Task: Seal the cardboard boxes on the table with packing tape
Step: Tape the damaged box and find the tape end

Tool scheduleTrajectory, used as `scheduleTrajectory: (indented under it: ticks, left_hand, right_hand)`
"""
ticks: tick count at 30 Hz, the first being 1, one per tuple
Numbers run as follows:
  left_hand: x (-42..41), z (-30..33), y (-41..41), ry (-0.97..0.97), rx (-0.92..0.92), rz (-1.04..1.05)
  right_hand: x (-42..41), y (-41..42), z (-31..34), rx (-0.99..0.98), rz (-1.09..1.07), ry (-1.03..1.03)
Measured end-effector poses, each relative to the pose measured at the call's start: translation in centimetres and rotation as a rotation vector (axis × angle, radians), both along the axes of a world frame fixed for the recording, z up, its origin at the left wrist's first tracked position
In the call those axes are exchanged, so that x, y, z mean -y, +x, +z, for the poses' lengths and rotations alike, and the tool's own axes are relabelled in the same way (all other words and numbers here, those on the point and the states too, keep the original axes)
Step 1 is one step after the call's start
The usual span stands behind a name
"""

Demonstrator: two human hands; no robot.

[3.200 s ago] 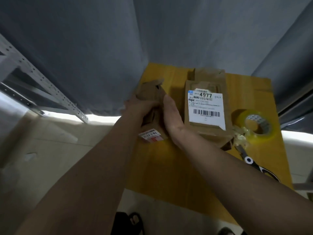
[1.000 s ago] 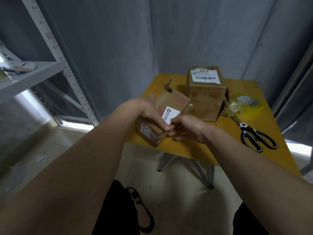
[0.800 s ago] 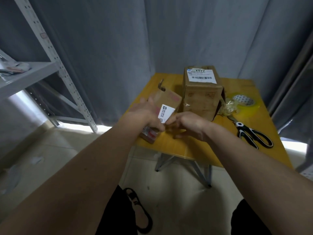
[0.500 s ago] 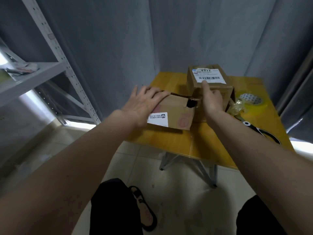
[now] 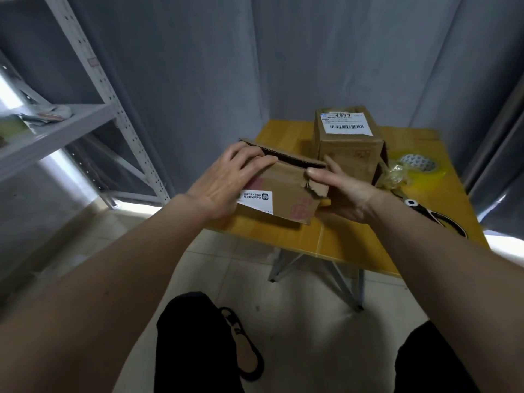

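Observation:
A small cardboard box (image 5: pixel 286 194) with a white label and red stamps sits at the near left of the yellow table (image 5: pixel 326 236); a dark gap shows between its top flaps. My left hand (image 5: pixel 226 182) lies over its left side, fingers bent over the top flap. My right hand (image 5: pixel 340 188) grips its right end, thumb on a torn flap. Behind stands a taller box (image 5: pixel 348 148) with a barcode label on top. A roll of clear packing tape (image 5: pixel 419 165) with a crumpled loose end lies to the right.
Black-handled scissors (image 5: pixel 433 217) lie on the table's right side, partly behind my right forearm. A grey metal shelf rack (image 5: pixel 85 120) stands to the left. Grey curtains hang behind the table. A black sandal (image 5: pixel 243 347) lies on the tiled floor below.
My right hand came back from the taller box to the small box's right end. My left hand slid onto the top flap, fingers now bent over it. The box stays on the table.

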State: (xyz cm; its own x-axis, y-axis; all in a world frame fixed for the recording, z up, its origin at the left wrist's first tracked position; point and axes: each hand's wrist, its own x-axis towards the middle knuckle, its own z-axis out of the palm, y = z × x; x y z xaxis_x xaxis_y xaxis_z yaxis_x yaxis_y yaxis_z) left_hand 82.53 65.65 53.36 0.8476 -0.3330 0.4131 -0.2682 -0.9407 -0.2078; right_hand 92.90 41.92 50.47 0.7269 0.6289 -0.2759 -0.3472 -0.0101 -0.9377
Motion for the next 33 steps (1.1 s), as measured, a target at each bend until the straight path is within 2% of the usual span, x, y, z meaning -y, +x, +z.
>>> scheduleTrajectory:
  ticks: [2,6,10,13,15,21,24,27,33]
  left_hand:
    - [0.2,-0.2,-0.4,-0.042,0.000,0.007]
    - [2.2,-0.3,-0.1,-0.166,-0.193,0.068]
    - [5.1,-0.2,1.5,-0.260,-0.252,0.161]
    - [5.8,0.0,2.7,-0.562,-0.382,0.247]
    - [6.1,-0.3,3.4,-0.669,-0.495,0.220]
    - [9.2,-1.8,6.3,-0.572,-0.651,0.158]
    - [9.9,-2.1,8.0,-0.588,-0.639,0.189]
    - [10.1,-2.4,9.6,-0.568,-0.583,0.207]
    - [9.5,-2.7,12.9,-0.460,-0.346,0.173]
  right_hand:
    - [-0.1,-0.2,0.3,0.090,0.008,-0.015]
    - [1.2,-0.2,0.5,0.211,-0.013,-0.168]
    - [3.8,-0.4,-0.1,0.136,-0.040,-0.217]
    - [6.2,0.1,-0.4,0.020,-0.104,-0.196]
    - [7.7,0.5,-0.5,-0.048,-0.118,-0.223]
    - [9.5,2.3,-1.8,-0.154,-0.146,-0.303]
    - [9.1,3.8,-2.2,-0.212,-0.273,-0.199]
    - [8.6,5.2,-2.3,-0.179,-0.332,-0.083]
    - [7.2,8.1,-1.9,-0.120,-0.390,0.045]
